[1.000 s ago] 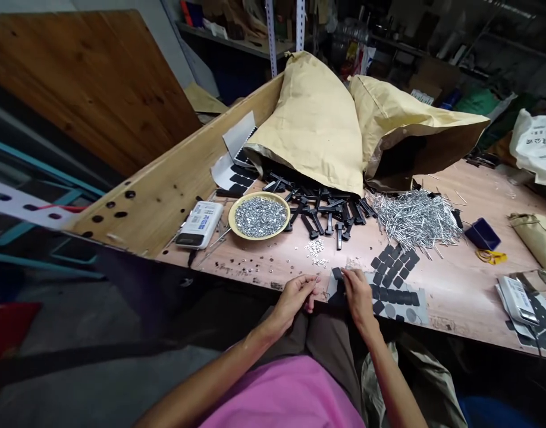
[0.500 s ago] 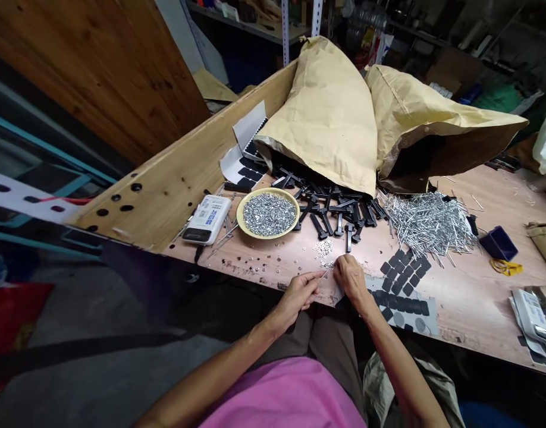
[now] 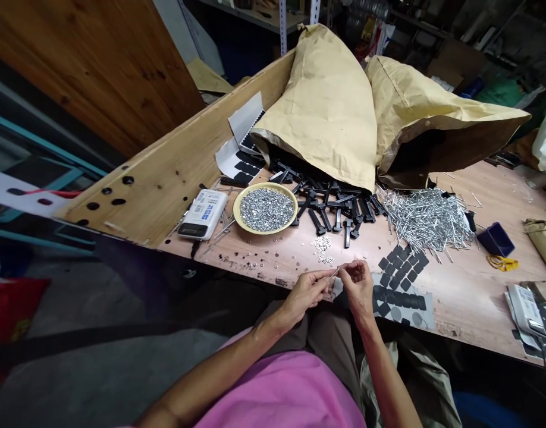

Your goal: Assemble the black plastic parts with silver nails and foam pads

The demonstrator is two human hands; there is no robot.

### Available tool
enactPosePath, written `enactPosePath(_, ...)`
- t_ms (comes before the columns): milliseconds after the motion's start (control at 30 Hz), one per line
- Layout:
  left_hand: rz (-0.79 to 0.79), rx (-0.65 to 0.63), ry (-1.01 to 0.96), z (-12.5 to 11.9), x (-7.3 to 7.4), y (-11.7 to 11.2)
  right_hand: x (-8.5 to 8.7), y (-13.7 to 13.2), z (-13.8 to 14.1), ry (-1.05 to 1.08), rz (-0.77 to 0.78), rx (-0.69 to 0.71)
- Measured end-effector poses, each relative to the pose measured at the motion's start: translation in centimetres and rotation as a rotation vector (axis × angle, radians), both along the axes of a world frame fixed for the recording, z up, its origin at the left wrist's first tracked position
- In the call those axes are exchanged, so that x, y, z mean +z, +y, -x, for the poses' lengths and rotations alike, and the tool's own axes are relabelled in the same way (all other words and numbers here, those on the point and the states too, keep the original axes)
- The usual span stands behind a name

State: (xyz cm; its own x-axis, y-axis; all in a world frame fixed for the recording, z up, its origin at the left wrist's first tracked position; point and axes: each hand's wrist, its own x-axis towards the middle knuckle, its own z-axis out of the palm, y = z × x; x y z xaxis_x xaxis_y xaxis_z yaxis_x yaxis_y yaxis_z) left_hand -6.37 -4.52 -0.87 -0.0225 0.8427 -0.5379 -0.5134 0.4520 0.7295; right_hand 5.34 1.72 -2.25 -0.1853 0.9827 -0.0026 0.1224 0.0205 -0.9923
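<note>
Pin (image 3: 333, 274) between hands (image 3: 306, 295); bowl (image 3: 266, 232) full (metal bits (image 3: 267, 208)).

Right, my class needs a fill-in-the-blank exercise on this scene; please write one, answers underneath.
1. The bowl, holding small metal pieces, is coloured ____.
2. The bowl stands to the ____ of the heap of silvery rods.
3. The person's shirt is ____.
4. The left hand, pinching a thin rod, is ____ rather than gloved.

Missing words: yellow; left; pink; bare.

A brown wooden panel (image 3: 90, 77) is seen at left; a dark blue box (image 3: 496, 240) is set just beside a yellow item (image 3: 511, 265).
</note>
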Motion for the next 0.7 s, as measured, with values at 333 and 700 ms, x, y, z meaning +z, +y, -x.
enactPosePath(333, -0.010, -0.057, 0.044, -0.1, 0.2, 0.0, 0.3, -0.9, -1.5, -0.308, -0.419, 0.080)
enactPosePath(700, 0.008, -0.317, -0.020, 1.6, 0.5, 0.2, 2.0, 0.7, -3.7, -0.269, -0.234, 0.423)
